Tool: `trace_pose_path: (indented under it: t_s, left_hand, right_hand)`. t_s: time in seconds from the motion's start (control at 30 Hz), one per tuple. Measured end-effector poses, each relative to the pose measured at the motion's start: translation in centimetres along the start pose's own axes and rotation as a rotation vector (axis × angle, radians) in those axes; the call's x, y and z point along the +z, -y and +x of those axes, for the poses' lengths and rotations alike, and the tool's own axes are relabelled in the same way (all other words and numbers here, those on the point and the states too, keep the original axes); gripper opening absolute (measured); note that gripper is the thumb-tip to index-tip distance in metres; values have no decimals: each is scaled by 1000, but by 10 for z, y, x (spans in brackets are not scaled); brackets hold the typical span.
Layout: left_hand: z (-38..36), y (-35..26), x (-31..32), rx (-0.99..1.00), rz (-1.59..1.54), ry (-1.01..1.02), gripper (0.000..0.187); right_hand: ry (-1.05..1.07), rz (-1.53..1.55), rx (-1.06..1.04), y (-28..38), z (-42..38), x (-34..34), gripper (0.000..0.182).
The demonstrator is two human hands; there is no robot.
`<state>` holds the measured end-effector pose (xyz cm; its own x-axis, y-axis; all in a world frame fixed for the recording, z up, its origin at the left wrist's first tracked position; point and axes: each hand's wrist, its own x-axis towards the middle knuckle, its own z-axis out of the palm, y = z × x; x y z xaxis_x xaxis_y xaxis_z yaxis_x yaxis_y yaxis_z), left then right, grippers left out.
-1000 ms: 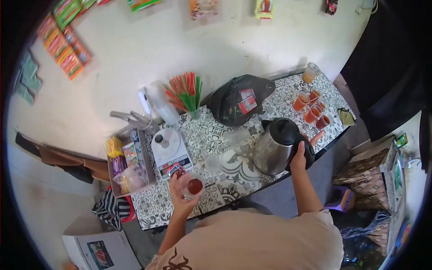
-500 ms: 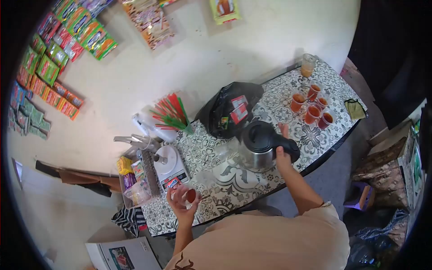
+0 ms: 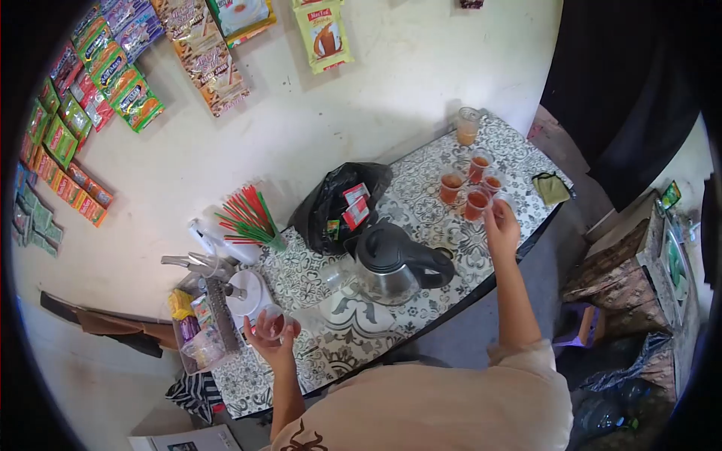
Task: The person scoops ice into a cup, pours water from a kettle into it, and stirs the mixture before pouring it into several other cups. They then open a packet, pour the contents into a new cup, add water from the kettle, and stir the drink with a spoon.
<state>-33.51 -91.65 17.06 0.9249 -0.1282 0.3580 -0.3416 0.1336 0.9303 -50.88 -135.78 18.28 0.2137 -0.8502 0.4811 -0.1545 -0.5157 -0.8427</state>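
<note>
My left hand (image 3: pixel 272 347) is closed around a clear plastic cup (image 3: pixel 271 323) with something reddish in it, held over the near left part of the table. My right hand (image 3: pixel 502 225) reaches to the cluster at the far right. Its fingers close on a plastic cup (image 3: pixel 499 201), mostly hidden behind them. Beside it stand several cups of red-brown drink, among them one cup (image 3: pixel 477 204) right by my fingers and another cup (image 3: pixel 451 187) farther left. Between my hands, the black-and-steel electric kettle (image 3: pixel 391 263) stands on the patterned tabletop, its handle toward the right.
A black plastic bag (image 3: pixel 331 203) with red packets lies against the wall. Left of it are red and green straws (image 3: pixel 252 218), a white scale (image 3: pixel 248 295) and a basket of sachets (image 3: pixel 197 342). A cup of cloudy drink (image 3: pixel 467 129) and a green cloth (image 3: pixel 551 189) sit at the far end.
My right hand has let go of the kettle handle and moved to a cup in the cluster. The left hand still holds its cup. The whole view has shifted.
</note>
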Motion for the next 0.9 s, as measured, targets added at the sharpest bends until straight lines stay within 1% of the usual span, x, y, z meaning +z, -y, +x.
trace_pose_path:
  t_s: [0.03, 0.07, 0.17, 0.27, 0.3, 0.4, 0.43, 0.5, 0.53, 0.57, 0.67, 0.7, 0.8, 0.83, 0.9]
  left_hand:
    - [0, -9, 10, -40, -54, -30, 88]
    - [0, -10, 15, -38, -52, -30, 89]
    - [1, -15, 19, -1, -28, -28, 93]
    - [-2, -23, 18, 79, -23, 13, 94]
    - [-5, -25, 16, 89, 8, 9, 95]
    - [-13, -26, 6, 167, 104, 29, 93]
    - [-16, -27, 3, 153, 84, 22, 92]
    - [-23, -28, -2, 97, 31, -8, 92]
    - [-25, -28, -5, 68, 5, -24, 92]
    - [-26, -27, -9, 47, 27, -24, 94]
    - [-29, -30, -12, 63, 23, -28, 95]
    - [-29, -29, -15, 54, 57, -13, 96]
    - [-29, -29, -14, 48, 80, 0, 95]
    - [-29, -26, -15, 50, 68, 15, 95]
    - [-28, -20, -17, 58, 43, 45, 95]
  right_hand:
    - [-9, -227, -85, -4, 21, 7, 35]
    - [-21, -447, -170, -6, 38, 16, 41]
    - [30, -482, 12, -34, 73, 53, 36]
    - [141, -464, 125, -43, 84, 71, 35]
    - [157, -433, 80, -49, 86, 75, 31]
    - [285, -406, 131, -52, 94, 83, 32]
    - [258, -451, 71, -50, 92, 86, 26]
    - [271, -461, -40, -47, 93, 88, 23]
    - [280, -466, -95, -34, 90, 88, 21]
    - [249, -469, -95, -23, 85, 86, 18]
    - [200, -417, -273, 3, 76, 70, 23]
    - [129, -393, -371, 1, 74, 67, 22]
    - [-48, -302, -308, -3, 69, 58, 20]
    - [-38, -271, -251, -5, 72, 52, 21]
    - [-237, -143, -175, -9, 71, 48, 23]
